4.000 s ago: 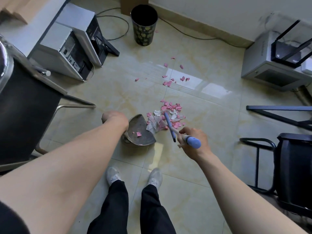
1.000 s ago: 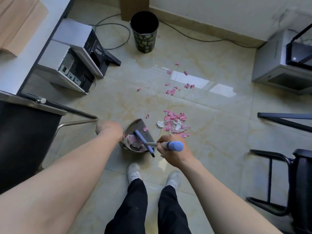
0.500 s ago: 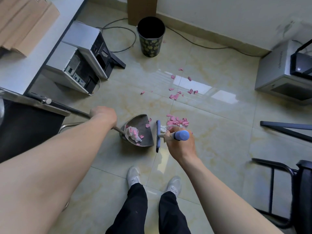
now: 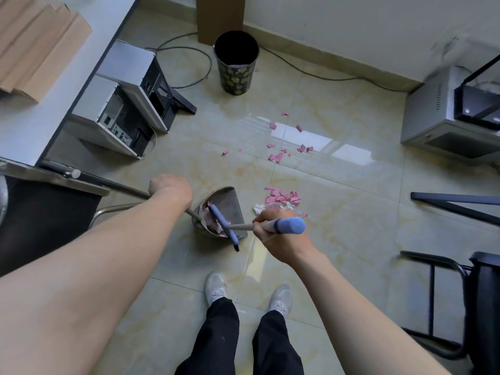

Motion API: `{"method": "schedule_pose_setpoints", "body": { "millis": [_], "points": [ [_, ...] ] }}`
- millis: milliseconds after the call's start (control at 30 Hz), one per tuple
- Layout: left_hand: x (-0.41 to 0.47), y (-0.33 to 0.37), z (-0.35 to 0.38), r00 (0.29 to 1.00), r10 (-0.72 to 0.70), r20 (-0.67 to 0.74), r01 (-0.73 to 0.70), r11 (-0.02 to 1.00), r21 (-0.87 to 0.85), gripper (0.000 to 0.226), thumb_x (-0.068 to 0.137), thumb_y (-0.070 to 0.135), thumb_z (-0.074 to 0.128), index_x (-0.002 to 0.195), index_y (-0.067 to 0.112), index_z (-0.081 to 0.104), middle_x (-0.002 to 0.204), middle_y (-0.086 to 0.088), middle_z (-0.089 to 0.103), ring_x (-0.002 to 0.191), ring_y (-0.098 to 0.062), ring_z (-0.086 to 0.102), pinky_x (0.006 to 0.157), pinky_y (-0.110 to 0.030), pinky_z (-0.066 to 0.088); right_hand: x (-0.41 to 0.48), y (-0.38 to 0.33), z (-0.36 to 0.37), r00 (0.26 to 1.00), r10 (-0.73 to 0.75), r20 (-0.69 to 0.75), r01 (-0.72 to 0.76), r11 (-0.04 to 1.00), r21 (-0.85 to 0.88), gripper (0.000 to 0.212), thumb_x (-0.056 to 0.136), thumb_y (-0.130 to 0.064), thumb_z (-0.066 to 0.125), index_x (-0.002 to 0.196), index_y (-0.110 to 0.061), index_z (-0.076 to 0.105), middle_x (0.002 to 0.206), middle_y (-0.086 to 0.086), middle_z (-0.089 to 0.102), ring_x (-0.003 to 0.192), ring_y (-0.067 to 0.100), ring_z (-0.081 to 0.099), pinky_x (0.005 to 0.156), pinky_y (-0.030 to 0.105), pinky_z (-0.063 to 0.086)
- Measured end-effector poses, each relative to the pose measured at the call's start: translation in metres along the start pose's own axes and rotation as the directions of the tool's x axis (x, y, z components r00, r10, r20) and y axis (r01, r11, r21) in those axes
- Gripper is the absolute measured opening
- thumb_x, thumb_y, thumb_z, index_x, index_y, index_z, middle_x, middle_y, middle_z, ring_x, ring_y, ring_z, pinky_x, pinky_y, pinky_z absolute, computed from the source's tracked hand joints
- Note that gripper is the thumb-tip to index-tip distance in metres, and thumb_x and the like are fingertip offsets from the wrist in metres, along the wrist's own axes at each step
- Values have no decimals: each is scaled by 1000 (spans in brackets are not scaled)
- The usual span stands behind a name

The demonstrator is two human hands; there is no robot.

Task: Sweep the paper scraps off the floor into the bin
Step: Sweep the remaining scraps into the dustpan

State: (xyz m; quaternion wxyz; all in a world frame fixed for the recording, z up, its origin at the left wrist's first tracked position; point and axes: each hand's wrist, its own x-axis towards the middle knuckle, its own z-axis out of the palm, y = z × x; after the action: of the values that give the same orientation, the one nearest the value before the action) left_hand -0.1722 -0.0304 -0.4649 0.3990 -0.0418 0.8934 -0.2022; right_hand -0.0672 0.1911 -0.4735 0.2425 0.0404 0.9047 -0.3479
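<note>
My left hand [image 4: 170, 192] grips the handle of a grey metal dustpan [image 4: 228, 205] that rests on the tiled floor. My right hand [image 4: 281, 236] grips the broom [image 4: 223, 223] by its wooden stick with the blue cap; the blue broom head lies across the pan over pink and white scraps. A pile of pink paper scraps [image 4: 282, 197] lies just right of the pan. More scattered scraps [image 4: 276, 156] lie farther out. The black bin [image 4: 236, 66] with yellow flowers stands open near the far wall.
Two computer cases [image 4: 127, 104] stand under a desk at the left, with a cable [image 4: 189, 63] looping by the bin. A grey cabinet [image 4: 443, 115] sits at the right. Chairs stand at the left [image 4: 46, 209] and lower right [image 4: 481, 307]. My shoes [image 4: 216, 286] are behind the pan.
The broom head has swung left from the pan's open edge into the pan, over the scraps inside. The left hand still holds the pan handle; the view has shifted slightly.
</note>
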Motion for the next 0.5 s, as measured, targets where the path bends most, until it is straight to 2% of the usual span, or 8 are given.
{"method": "schedule_pose_setpoints", "body": {
  "millis": [67, 167, 233, 300, 367, 433, 500],
  "points": [
    [-4, 0, 0, 1000, 18, -10, -18, 1000, 19, 45, 86, 18, 61, 131, 16, 59, 134, -4, 58, 122, -24, 56, 89, -31, 46, -12, 3, -4, 999, 19, -30, -18, 1000, 19, 17, 92, -19, 65, 81, -11, 75, 69, 6, 69, 64, 21, 62, 55, 34, 46],
    [-10, 4, 1, 999, 48, -21, -47, 999, 27, 45, 86, 20, 60, 131, 16, 59, 134, -3, 58, 121, -23, 57, 89, -32, 48, -28, 11, -13, 991, 101, -86, -91, 989, 115, 19, 94, -19, 64, 77, -14, 71, 60, -6, 62, 56, 7, 58, 47, 18, 39],
    [-14, 12, -3, 998, 61, -25, -60, 998, 16, 45, 86, 21, 61, 130, 15, 60, 134, -4, 59, 121, -24, 57, 90, -33, 48, -35, 18, -22, 975, 173, -138, -150, 975, 163, 21, 93, -19, 64, 75, -10, 68, 57, -6, 58, 52, 6, 53, 47, 16, 38],
    [-18, 24, -9, 997, 72, -20, -73, 997, -10, 44, 86, 20, 60, 129, 15, 60, 133, -5, 59, 121, -24, 57, 90, -33, 48, -37, 23, -33, 955, 221, -196, -184, 964, 190, 23, 90, -20, 63, 71, -8, 63, 60, 3, 60, 50, 10, 46, 45, 19, 32],
    [-20, 39, -17, 997, 82, -14, -83, 996, -32, 43, 86, 18, 60, 130, 15, 60, 134, -5, 58, 121, -24, 56, 90, -33, 48, -37, 29, -47, 935, 253, -248, -210, 959, 189, 26, 88, -27, 61, 70, -7, 60, 65, 10, 62, 53, 16, 45, 48, 28, 32],
    [-22, 53, -25, 995, 94, -13, -95, 995, -36, 44, 86, 18, 60, 130, 15, 59, 134, -5, 58, 122, -24, 56, 89, -33, 47, -38, 37, -64, 917, 272, -293, -237, 960, 150, 33, 83, -36, 55, 72, -6, 63, 65, 10, 64, 58, 26, 53, 50, 32, 37],
    [-22, 67, -32, 994, 112, -21, -112, 993, -25, 44, 86, 17, 59, 130, 14, 59, 135, -5, 57, 123, -24, 55, 90, -32, 46, -40, 51, -81, 899, 289, -329, -262, 957, 124, 38, 81, -40, 51, 75, -5, 66, 67, 11, 67, 66, 34, 62, 54, 38, 49]
  ]
}}
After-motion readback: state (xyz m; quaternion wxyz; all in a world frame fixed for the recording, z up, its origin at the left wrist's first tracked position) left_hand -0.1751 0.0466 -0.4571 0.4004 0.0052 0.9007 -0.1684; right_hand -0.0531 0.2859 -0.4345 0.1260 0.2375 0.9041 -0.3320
